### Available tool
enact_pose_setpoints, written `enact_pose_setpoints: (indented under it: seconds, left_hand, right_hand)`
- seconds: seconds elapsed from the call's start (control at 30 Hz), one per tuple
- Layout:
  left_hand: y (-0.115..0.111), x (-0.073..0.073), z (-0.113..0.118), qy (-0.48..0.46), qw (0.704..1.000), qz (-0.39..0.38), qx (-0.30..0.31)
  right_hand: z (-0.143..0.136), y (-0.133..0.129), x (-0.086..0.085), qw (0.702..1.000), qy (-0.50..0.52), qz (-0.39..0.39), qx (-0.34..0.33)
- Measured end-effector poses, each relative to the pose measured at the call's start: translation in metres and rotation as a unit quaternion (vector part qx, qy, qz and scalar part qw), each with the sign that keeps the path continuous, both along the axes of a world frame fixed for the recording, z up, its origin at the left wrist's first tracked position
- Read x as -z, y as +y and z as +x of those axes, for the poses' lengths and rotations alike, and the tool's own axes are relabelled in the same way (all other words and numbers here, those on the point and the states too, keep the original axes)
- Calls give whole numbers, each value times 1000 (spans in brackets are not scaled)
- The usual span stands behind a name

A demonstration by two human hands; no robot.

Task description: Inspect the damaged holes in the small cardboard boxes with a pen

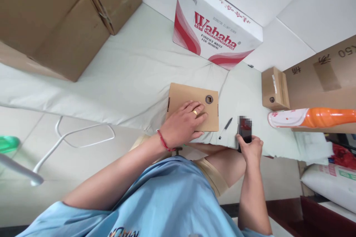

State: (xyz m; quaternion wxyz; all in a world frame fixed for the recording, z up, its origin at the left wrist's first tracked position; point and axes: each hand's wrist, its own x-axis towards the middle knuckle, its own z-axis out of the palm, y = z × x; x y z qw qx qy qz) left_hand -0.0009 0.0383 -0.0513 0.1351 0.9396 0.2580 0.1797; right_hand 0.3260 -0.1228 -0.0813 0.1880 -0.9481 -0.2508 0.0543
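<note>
My left hand lies flat on a closed brown cardboard box, fingers stretched out over its top. Near the box's upper right corner is a dark round ring with a small square in its middle. At the table's front edge my right hand grips the lower end of a dark smartphone, thumb on one side and fingers on the other. The phone's upper part is blurred out. Between box and phone lies a black pen, slanting on the cloth.
A white and red water carton stands at the back of the cloth-covered table. Large brown cartons fill the left. To the right are a small box, an orange bottle lying down and a big carton.
</note>
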Motion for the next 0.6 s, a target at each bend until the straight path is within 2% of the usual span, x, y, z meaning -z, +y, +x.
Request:
enact_pose_setpoints:
  seconds: [0.13, 0.3, 0.4, 0.6]
  left_hand:
    - [0, 0, 0, 1, 1000, 2, 3]
    - [0, 0, 0, 3, 1000, 2, 2]
    - [0, 0, 0, 4, 1000, 3, 6]
    - [0, 3, 0, -8, 1000, -7, 6]
  right_hand:
    - [-22, 1, -8, 994, 85, 68, -29]
    - [-66, 14, -15, 968, 166, 164, -93]
    - [-99, 28, -23, 957, 147, 213, -134]
    - [-157, 56, -43, 957, 62, 222, -175]
